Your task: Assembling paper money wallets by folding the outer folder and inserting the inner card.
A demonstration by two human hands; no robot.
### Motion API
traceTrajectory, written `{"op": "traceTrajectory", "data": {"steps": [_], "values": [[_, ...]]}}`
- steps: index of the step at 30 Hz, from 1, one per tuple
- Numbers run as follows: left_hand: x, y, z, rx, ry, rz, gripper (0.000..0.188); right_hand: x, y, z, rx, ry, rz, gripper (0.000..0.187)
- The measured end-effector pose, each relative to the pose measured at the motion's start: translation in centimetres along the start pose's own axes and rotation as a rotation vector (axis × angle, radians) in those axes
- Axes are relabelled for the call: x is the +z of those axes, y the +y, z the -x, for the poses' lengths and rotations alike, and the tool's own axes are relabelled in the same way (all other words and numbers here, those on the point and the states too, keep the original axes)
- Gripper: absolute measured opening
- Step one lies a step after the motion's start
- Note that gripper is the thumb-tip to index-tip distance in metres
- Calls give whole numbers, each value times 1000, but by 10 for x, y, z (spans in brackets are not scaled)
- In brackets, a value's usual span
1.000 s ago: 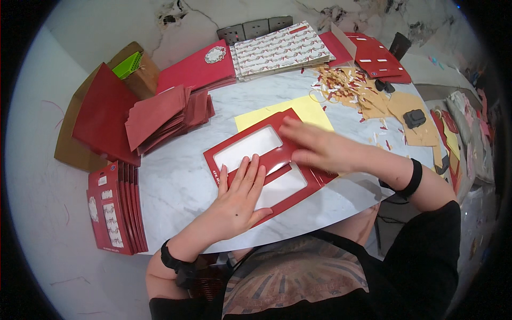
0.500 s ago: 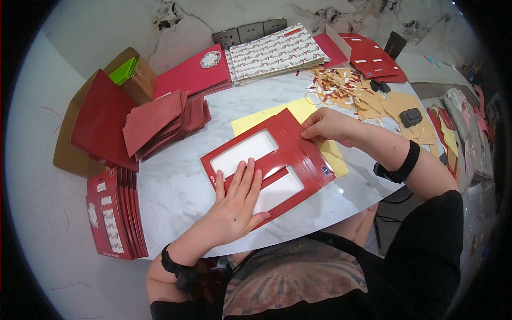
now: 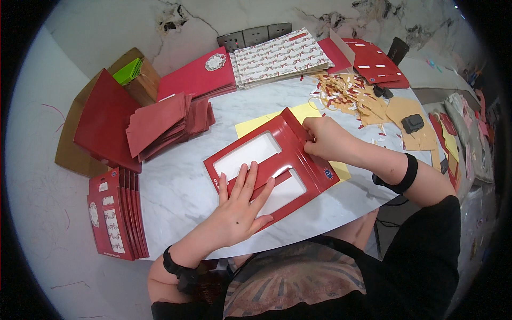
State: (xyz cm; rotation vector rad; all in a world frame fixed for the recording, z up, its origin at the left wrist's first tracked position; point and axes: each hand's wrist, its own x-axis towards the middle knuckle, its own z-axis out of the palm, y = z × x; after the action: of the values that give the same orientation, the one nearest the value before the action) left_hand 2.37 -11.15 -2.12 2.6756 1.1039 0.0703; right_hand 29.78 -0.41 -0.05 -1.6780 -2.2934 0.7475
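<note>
A glossy red card sleeve [image 3: 292,156] with two cut-out windows lies slantwise on the table in front of me. White shows through both windows. My left hand [image 3: 236,213] rests flat on its near left part, fingers spread across the strip between the windows. At the far right edge, the curled fingers of my right hand [image 3: 329,137] pinch the folded flap of the sleeve, which stands slightly raised and bent there. The fingertips are partly hidden by the hand. Yellow paper [image 3: 255,126] sticks out from under the sleeve at the back and right.
Flat red envelopes [image 3: 160,122] lie piled at the left, beside a cardboard box [image 3: 66,141]. Upright red packs [image 3: 114,213] stand at the left edge. Patterned sheets [image 3: 282,58] are stacked at the back. Paper scraps [image 3: 346,96] and a small black block [image 3: 412,124] lie right.
My right hand has curled more tightly and shifted slightly along the sleeve's right edge, and the flap bends up more. My left fingers have spread a little. The whole view has shifted slightly.
</note>
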Motion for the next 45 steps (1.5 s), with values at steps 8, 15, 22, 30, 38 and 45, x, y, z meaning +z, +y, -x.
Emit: {"op": "traceTrajectory", "data": {"steps": [8, 15, 22, 30, 38, 45], "values": [[-4, 2, 0, -34, -32, -17, 77, -15, 14, -3, 365, -236, -697, 19], [-7, 1, 0, -25, -5, 44, 75, -23, 26, 9, 448, -324, -1213, 18], [-10, 0, -2, -56, -23, 104, 75, -16, 31, 7, 520, -248, -1280, 12], [-3, -3, -1, -35, 25, 38, 75, -34, 56, 3, -83, 433, -81, 16], [-6, -3, -3, -65, 105, 72, 68, -59, 74, 7, -63, 519, 810, 11], [-7, -22, -6, -98, 389, 160, 56, -45, 28, 1, -123, 263, 547, 17]]}}
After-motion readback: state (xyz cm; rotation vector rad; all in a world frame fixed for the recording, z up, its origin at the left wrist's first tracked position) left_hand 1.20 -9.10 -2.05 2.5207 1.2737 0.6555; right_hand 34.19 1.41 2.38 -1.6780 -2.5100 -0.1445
